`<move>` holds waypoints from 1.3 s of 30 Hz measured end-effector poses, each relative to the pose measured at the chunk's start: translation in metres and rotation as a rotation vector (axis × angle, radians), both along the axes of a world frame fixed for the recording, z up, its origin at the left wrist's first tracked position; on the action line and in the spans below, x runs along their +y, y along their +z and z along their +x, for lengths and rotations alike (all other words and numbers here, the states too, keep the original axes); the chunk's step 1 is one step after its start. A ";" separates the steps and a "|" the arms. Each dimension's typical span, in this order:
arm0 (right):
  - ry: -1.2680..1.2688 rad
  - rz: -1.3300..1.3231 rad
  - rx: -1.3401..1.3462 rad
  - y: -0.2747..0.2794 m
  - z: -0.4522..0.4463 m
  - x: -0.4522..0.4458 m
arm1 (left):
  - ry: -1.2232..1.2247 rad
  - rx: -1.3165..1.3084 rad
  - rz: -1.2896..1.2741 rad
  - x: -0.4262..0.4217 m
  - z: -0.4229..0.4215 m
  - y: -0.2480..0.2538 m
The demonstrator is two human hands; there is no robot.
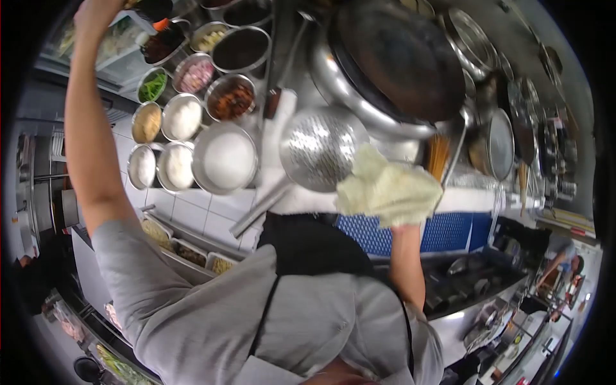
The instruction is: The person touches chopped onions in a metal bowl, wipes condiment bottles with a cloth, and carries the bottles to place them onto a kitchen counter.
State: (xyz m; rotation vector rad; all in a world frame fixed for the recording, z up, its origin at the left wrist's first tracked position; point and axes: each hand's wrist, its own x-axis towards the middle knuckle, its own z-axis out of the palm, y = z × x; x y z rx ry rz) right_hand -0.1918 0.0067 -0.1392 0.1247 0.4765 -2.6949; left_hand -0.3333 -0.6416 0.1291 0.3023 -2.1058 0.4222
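My right hand [404, 233] grips a pale yellow cloth [388, 189], which covers most of its fingers. Beside the cloth lies a round perforated metal strainer [321, 147], with its handle pointing towards me. Just beyond is a large dark wok [401, 61], tilted over a steel rim. My left hand [96, 14] reaches far out to the upper left, its fingers cut off by the frame edge. Near it are a dark object with an orange part [160, 24] and several metal containers. Whether that hand holds anything is not visible.
Metal pots of chopped green vegetable [153, 86], pinkish pieces [194, 76], white powders [182, 117] and dark sauce [240, 48] crowd the left. A ladle handle [274, 102] rests by a white cloth. Metal bowls [493, 144] stand right; another person [559, 253] is far right.
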 end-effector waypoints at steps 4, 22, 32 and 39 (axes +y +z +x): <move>0.118 -0.087 0.064 0.036 -0.015 -0.007 | -0.214 -0.212 0.377 0.077 0.055 0.005; 0.188 -0.095 0.114 0.005 0.005 0.067 | -0.664 -0.552 0.654 0.370 0.103 -0.214; 0.264 0.149 0.208 0.016 -0.031 -0.010 | -0.696 -0.588 1.190 0.359 0.113 -0.227; 0.021 0.985 0.500 0.006 -0.081 -0.114 | -0.738 -0.341 1.074 0.373 0.127 -0.248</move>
